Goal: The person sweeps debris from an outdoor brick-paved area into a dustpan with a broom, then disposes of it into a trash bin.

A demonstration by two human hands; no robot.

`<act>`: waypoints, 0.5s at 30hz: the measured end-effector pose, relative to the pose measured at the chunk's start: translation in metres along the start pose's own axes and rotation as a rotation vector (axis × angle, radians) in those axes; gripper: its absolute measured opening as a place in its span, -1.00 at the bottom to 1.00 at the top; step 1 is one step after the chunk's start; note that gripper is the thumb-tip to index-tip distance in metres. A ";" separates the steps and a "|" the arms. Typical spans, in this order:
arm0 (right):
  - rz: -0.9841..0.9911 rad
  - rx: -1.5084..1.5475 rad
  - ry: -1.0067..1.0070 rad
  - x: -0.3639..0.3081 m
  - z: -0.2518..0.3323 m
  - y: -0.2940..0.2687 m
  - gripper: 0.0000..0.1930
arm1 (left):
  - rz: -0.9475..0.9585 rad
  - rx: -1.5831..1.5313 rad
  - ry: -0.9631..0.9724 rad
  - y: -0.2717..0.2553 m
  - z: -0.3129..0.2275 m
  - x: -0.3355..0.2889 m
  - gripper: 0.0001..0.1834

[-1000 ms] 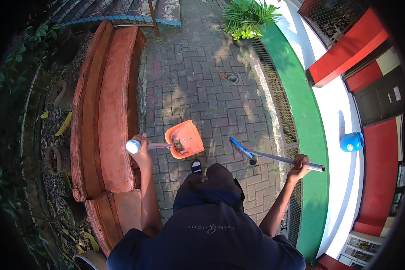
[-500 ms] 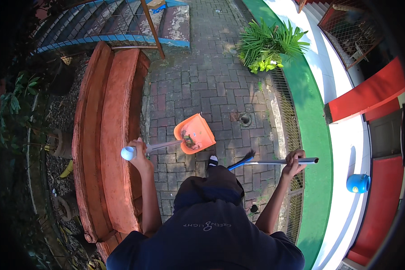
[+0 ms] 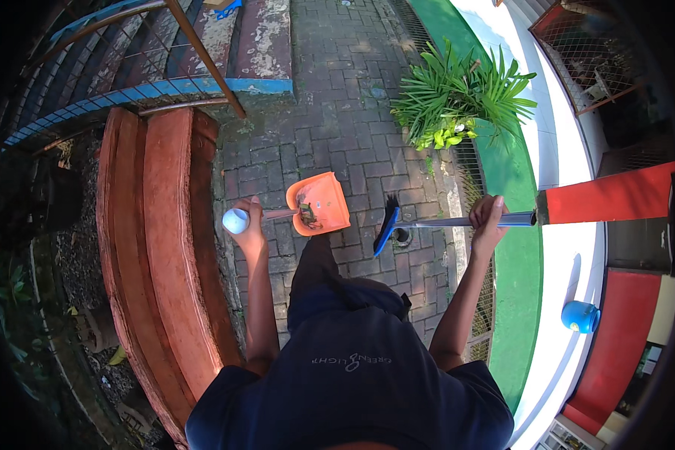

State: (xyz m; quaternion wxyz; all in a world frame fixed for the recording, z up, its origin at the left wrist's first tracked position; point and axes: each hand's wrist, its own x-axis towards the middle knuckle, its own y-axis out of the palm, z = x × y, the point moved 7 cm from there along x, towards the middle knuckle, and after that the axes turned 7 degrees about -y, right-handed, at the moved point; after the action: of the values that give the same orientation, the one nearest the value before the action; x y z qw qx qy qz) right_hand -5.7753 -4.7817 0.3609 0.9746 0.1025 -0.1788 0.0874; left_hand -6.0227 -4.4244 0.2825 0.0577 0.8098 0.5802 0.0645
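My left hand grips the long handle of an orange dustpan, which hangs above the brick paving with bits of debris in its scoop. A white knob caps the handle's end beside my fingers. My right hand holds the metal shaft of a broom; its blue head with dark bristles points down just right of the dustpan.
A long red-brown bench runs along my left. A potted palm stands ahead on the right by a green strip and drain grate. Blue-edged steps with a railing lie ahead on the left. A blue container sits at right.
I have walked forward along the paving; the steps and palm are closer. The dustpan and broom stay in my hands, with the broom head now nearer the dustpan.
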 end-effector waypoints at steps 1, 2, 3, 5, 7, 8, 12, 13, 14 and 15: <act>-0.004 -0.011 0.008 0.023 -0.011 0.014 -0.60 | 0.015 0.010 -0.018 0.019 0.009 0.022 -0.66; 0.031 -0.108 0.049 0.045 -0.024 0.031 -0.61 | 0.061 0.022 0.002 0.038 0.014 0.045 -0.65; 0.067 -0.204 0.090 0.068 -0.038 0.049 -0.62 | 0.062 0.027 -0.011 0.054 0.021 0.073 -0.65; 0.090 -0.273 0.122 0.112 -0.059 0.080 -0.64 | 0.102 0.053 -0.003 0.093 0.024 0.124 -0.64; 0.144 -0.353 0.150 0.154 -0.095 0.096 -0.64 | 0.095 0.055 -0.030 0.124 0.027 0.168 -0.64; 0.111 -0.308 0.159 0.176 -0.112 0.101 -0.62 | 0.104 0.038 -0.037 0.140 0.030 0.193 -0.65; -0.151 -0.087 -0.009 0.263 -0.170 0.120 -0.60 | 0.031 0.047 -0.074 0.202 0.038 0.286 -0.66; -0.152 -0.083 -0.012 0.287 -0.187 0.132 -0.60 | 0.032 0.047 -0.069 0.220 0.042 0.308 -0.66; -0.203 -0.079 -0.002 0.311 -0.204 0.140 -0.61 | 0.021 0.015 -0.057 0.236 0.044 0.331 -0.67; -0.254 -0.074 0.007 0.334 -0.221 0.149 -0.61 | 0.011 -0.018 -0.045 0.253 0.048 0.354 -0.67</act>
State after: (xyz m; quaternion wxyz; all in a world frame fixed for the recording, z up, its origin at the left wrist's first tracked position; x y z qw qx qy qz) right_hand -5.4252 -4.5425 0.3064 0.9816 0.0882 -0.1639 -0.0428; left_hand -5.6661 -4.1704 0.2909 0.0776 0.8137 0.5738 0.0514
